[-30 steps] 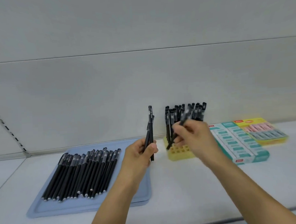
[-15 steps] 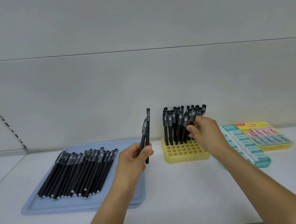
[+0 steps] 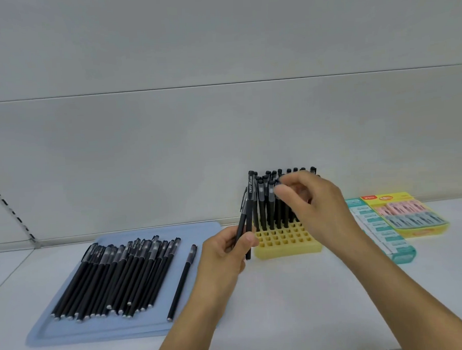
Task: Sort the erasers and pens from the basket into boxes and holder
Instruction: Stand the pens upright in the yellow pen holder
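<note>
Two pens upright in the left hand, right hand at the holder

Two black pens stand near-vertical in the left hand, pinched between thumb and curled fingers at their lower half, caps up, just in front of the left edge of the yellow holder. The right hand hovers over the standing pens in the holder, its thumb and forefinger close together at the cap tops; motion blur keeps me from telling whether they pinch a cap or only touch it.

The holder is a soft-looking, foam-like yellow block with a grid of square holes; the front rows show open holes, the back rows are filled with slim matte black pens with grey translucent grips. On the flat pale-blue tray lies a fanned row of pens, and one single pen lies apart at its right side. Right of the holder sit a long teal eraser box and a yellow eraser box with pink and grey rows, all on the white surface.

Compared with half a second ago, the left hand has shifted right to the holder's edge, and the right hand has risen from among the pen bodies to the caps.
</note>
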